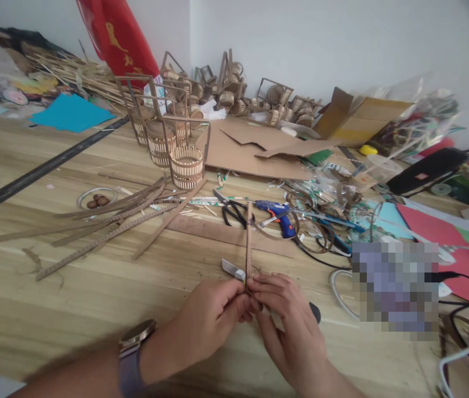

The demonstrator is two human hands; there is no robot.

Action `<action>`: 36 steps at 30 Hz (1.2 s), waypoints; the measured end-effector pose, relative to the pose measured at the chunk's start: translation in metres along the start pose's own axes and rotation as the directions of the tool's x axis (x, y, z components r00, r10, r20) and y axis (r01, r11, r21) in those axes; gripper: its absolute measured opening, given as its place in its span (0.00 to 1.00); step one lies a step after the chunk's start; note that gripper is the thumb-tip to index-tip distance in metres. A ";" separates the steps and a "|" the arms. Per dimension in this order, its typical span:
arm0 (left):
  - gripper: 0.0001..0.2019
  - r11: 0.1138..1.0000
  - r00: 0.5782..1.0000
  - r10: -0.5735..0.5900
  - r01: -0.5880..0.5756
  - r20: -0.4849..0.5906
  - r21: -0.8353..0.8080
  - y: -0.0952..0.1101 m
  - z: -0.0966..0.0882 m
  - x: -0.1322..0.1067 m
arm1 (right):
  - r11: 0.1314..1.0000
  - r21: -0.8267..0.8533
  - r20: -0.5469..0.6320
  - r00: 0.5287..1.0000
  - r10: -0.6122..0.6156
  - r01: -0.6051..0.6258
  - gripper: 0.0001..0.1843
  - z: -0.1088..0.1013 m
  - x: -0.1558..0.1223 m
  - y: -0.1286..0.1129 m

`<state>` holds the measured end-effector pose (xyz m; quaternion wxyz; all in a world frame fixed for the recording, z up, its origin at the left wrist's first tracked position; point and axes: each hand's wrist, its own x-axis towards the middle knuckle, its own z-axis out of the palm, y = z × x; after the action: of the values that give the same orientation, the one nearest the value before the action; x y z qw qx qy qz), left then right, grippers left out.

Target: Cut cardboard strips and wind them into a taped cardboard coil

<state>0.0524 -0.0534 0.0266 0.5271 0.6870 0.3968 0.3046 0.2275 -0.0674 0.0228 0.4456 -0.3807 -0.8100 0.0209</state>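
Narrow flat brown strip, seemingly card [249, 243]: our left hand [213, 315] and right hand [290, 315] pinch its near end, fingers closed; best pressed evenly.

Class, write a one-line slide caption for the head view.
Left hand and right hand grasp a brown strip over a wooden table, a blue glue gun and slatted bucket beyond.

soft, dull light; faint shadow on the table [102, 304]; edges stretched, blurred.
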 end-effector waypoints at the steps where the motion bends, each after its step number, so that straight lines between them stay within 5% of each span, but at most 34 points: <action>1: 0.15 1.000 1.000 0.012 -0.012 -0.001 0.018 0.001 0.000 0.000 | 1.000 -0.010 -0.004 1.000 -0.007 0.007 0.13 0.000 0.000 0.000; 7: 0.14 0.993 0.996 0.091 -0.092 0.018 0.068 0.004 -0.002 -0.002 | 1.000 0.013 -0.039 0.999 0.024 -0.023 0.13 -0.003 0.001 -0.002; 14: 0.15 0.988 0.990 0.120 -0.127 0.077 0.084 0.004 -0.005 -0.002 | 0.957 0.199 -0.039 0.974 0.222 -0.210 0.10 -0.001 -0.001 0.001; 26: 0.17 0.996 0.995 0.038 -0.030 0.087 -0.083 -0.001 -0.007 -0.002 | 0.997 0.047 0.017 0.998 0.059 -0.060 0.15 -0.006 0.004 0.011; 36: 0.12 0.994 0.990 0.091 -0.097 0.107 0.058 0.010 -0.011 -0.005 | 0.999 -0.007 0.108 0.993 -0.051 0.052 0.16 -0.009 0.005 0.019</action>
<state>0.0433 -0.0535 0.0388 0.5102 0.7362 0.3454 0.2801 0.2441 -0.0539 0.0246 0.3997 -0.3600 -0.8426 0.0258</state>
